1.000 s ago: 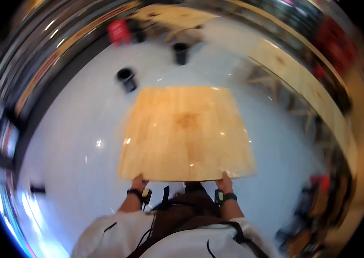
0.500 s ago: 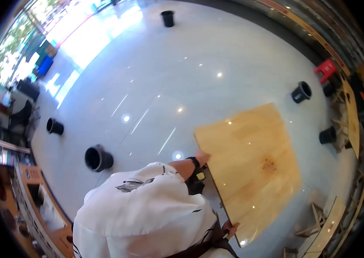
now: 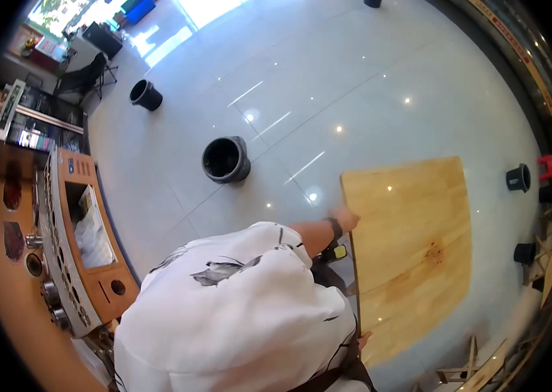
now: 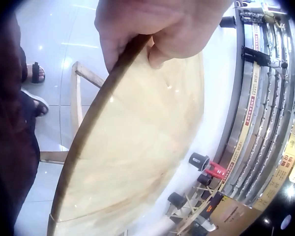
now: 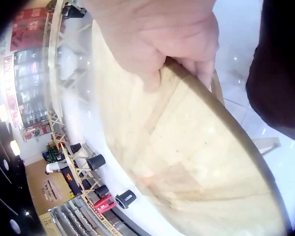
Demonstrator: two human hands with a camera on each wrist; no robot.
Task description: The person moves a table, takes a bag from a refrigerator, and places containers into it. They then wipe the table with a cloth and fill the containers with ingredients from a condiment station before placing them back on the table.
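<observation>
A wooden tabletop [image 3: 413,222] with a dark knot is held out at the person's front, at the right of the head view. My left hand [image 3: 345,217] grips its near edge, thumb on the upper face and fingers curled beneath, as the left wrist view shows. Farther along that same edge, my right hand [image 3: 364,340] grips it too; the sleeve and body hide much of it in the head view. The right wrist view has the right thumb [image 5: 150,81] lying on top, fingers under the rim. Wooden legs [image 4: 77,98] show below the board in the left wrist view.
Black bins stand on the pale tiled floor, one [image 3: 225,160] nearby and another [image 3: 146,95] farther off. An orange-brown counter [image 3: 86,235] lines the left side. At the right are a red stool [image 3: 551,166], a black bin [image 3: 518,178] and wooden tables [image 3: 485,372].
The head view has swung round toward the counter, bringing the black bins and counter farther into view. Both hands keep their hold on the tabletop throughout.
</observation>
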